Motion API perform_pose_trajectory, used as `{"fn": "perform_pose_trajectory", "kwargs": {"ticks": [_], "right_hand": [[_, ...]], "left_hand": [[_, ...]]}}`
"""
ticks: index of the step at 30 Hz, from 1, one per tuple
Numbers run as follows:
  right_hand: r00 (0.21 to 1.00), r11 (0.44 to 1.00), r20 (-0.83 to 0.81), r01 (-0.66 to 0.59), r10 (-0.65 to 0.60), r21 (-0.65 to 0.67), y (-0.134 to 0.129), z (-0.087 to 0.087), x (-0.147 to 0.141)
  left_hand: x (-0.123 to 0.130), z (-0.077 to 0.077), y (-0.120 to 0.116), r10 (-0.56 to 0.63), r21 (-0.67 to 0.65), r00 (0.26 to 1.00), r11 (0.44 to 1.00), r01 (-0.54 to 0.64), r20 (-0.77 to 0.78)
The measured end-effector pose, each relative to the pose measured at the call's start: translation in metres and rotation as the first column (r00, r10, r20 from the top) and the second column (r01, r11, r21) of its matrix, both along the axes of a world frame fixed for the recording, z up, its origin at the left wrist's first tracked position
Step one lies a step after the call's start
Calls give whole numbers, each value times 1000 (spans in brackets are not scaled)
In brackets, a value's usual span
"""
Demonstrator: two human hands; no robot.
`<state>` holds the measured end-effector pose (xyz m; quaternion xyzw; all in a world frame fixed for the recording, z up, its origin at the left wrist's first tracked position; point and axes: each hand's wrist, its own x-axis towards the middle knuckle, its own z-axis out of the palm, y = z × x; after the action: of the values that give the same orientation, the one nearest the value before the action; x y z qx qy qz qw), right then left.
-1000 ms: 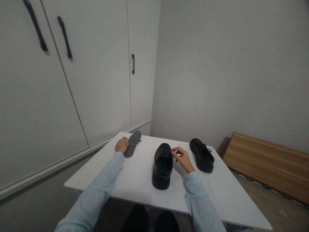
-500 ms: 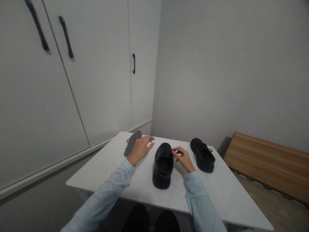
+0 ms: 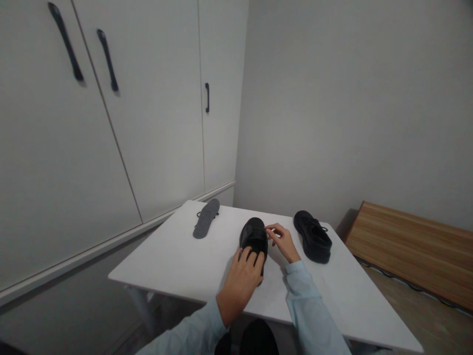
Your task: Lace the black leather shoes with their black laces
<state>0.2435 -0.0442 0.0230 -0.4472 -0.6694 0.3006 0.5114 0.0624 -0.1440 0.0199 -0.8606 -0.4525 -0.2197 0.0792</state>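
Observation:
A black shoe (image 3: 253, 228) stands on the white table, its toe pointing away from me. My left hand (image 3: 243, 276) lies over its heel and opening, with the fingertips bent into the opening; the hand hides the rear of the shoe. At the right side of the shoe, near the front strap, my right hand (image 3: 280, 239) has thumb and forefinger pinched together; what lies between them is too small to make out. Farther right is a second black shoe (image 3: 314, 237) with laces. A grey insole (image 3: 206, 219) rests at the back left, with dark lace loops sticking out from beneath it.
The white table (image 3: 162, 261) has its front edge close to my legs. Behind it on the left are white cabinets (image 3: 162, 123) with dark handles. A wood-grain board (image 3: 414, 251) leans low at the right, beyond the table.
My left hand has moved from near the insole, right and toward me, onto the rear of the middle shoe. The insole is now fully uncovered. My right hand keeps its pinch beside the shoe.

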Motion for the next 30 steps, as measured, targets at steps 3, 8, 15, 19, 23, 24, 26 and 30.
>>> {"fn": "perform_pose_trajectory", "kwargs": {"ticks": [3,8,15,19,23,24,26,30], "right_hand": [[999,999,17,39,-38,-16,3,-5,1],[955,984,237,170,-179,59,10,-17,4],[759,962,591,233,-273,144,13,-27,8],[687,954,663,233,-297,186,11,-29,9],[660,957,693,216,-291,195,10,-30,10],[659,957,695,212,-288,196,10,-30,10],[656,958,698,201,-286,204,10,-30,10],[652,956,700,175,-293,237,11,-33,11]], "left_hand": [[0,-4,1,3,-3,1000,1000,-3,-26],[-2,2,-1,-1,-31,998,1000,-1,-70],[-5,24,-3,-78,-118,995,990,71,-62],[-8,34,3,-102,-128,994,987,96,-45],[-13,41,13,-114,-157,993,982,109,-28],[-15,43,15,-120,-156,993,981,116,-18],[-20,47,20,-139,-159,990,978,137,-2],[-35,62,29,-167,-214,986,963,167,15]]}}
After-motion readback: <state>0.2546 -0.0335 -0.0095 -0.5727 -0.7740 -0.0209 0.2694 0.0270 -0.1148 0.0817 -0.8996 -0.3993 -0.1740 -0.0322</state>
